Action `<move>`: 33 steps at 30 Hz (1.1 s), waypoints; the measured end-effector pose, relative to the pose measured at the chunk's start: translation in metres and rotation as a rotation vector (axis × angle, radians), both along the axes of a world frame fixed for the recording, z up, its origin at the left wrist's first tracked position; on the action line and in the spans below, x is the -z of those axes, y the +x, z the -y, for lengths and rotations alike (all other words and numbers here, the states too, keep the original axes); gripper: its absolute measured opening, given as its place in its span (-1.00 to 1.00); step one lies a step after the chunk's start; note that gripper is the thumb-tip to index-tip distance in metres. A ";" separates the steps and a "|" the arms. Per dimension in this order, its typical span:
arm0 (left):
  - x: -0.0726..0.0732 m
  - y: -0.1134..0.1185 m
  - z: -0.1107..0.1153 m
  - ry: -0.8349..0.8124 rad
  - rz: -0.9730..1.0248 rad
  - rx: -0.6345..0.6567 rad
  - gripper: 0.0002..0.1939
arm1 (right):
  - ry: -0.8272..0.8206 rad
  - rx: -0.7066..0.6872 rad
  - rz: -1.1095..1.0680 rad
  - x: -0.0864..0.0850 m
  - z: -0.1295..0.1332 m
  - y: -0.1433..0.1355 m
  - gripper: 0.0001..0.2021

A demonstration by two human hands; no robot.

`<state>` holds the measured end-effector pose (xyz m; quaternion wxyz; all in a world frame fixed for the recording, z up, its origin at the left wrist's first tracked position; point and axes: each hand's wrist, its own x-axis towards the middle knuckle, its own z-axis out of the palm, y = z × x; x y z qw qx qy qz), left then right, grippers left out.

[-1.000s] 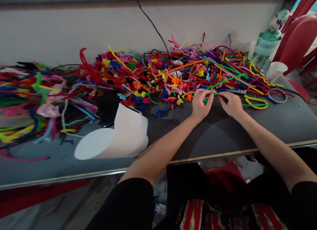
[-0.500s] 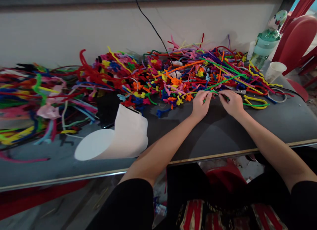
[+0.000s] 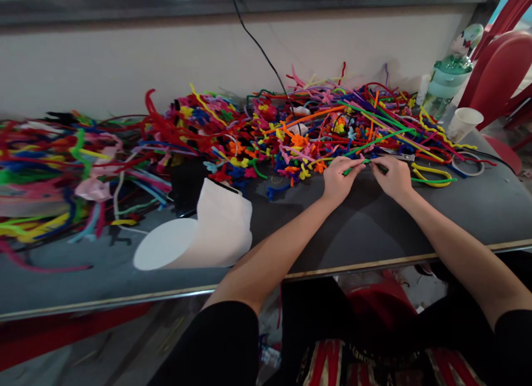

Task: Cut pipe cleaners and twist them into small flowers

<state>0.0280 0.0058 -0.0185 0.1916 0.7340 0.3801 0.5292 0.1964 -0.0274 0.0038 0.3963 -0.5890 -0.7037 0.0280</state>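
My left hand (image 3: pixel 339 180) pinches a green pipe cleaner (image 3: pixel 366 161), its fingers closed. Close on the right, my right hand (image 3: pixel 393 178) is closed on the same green piece, thumb and forefinger together. The short stretch between the fingertips shows; the rest is mostly covered by my fingers. Just behind my hands lies a pile of colourful pipe cleaners (image 3: pixel 299 142), some bent into small flowers. Scissors (image 3: pixel 401 157) lie partly hidden past my right hand. To the right of it are a yellow bent pipe cleaner (image 3: pixel 436 181) and a straight green one.
A rolled white sheet (image 3: pixel 224 225) lies left of my forearm on the dark table (image 3: pixel 324 236). At the right stand a paper cup (image 3: pixel 465 123) and a green bottle (image 3: pixel 448 84), near a ring-shaped roll (image 3: pixel 467 163). A black cable (image 3: pixel 261 48) hangs in front of the wall.
My fingertips have drawn a little closer together around the green pipe cleaner. The whole view has shifted slightly with the camera.
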 end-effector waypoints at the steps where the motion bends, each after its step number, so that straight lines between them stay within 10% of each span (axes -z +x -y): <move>1: 0.000 0.000 0.000 0.029 0.006 0.013 -0.74 | -0.006 -0.001 0.005 0.000 0.000 0.000 -0.75; 33: 0.009 0.002 -0.007 0.223 -0.142 0.060 -0.73 | -0.224 -0.017 -0.070 -0.003 0.001 -0.006 -0.77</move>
